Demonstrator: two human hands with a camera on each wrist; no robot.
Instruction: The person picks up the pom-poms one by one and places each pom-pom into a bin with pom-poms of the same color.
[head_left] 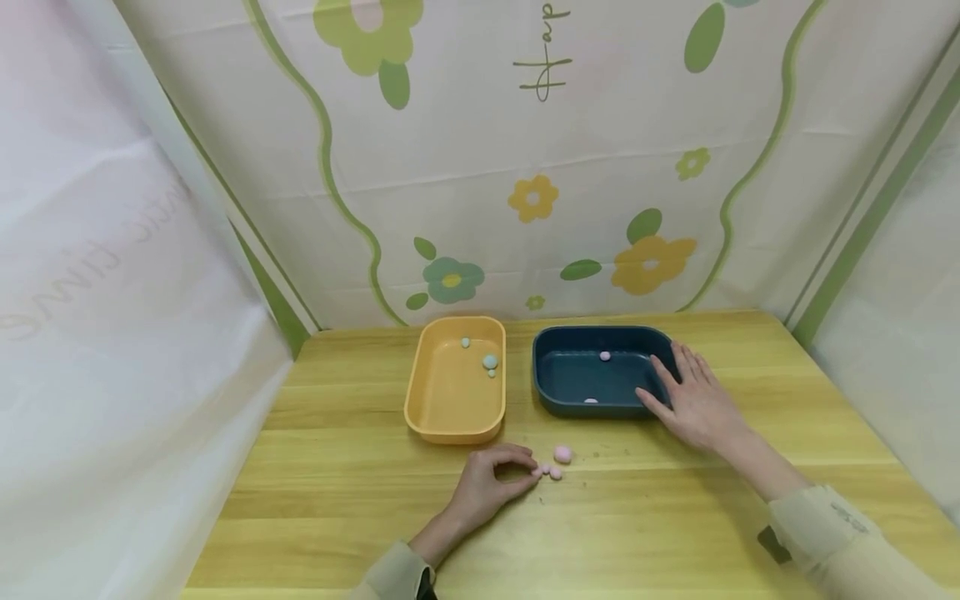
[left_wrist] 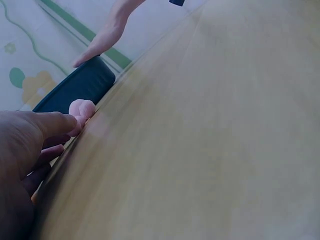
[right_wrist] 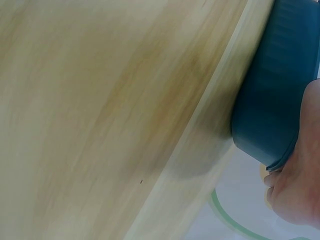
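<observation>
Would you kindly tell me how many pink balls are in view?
6 pink balls show: two in the navy tray, one partly hidden by its near wall; three on the wooden table; one pinched by the left hand. More may be hidden.

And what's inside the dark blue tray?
A pink ball lies towards the back; another shows over the near rim, partly hidden. Anything behind the rim or fingers can't be seen.

Yellow tray (head_left: pixel 448 396) and blue tray (head_left: pixel 573 379) wall in a narrow gap.
</observation>
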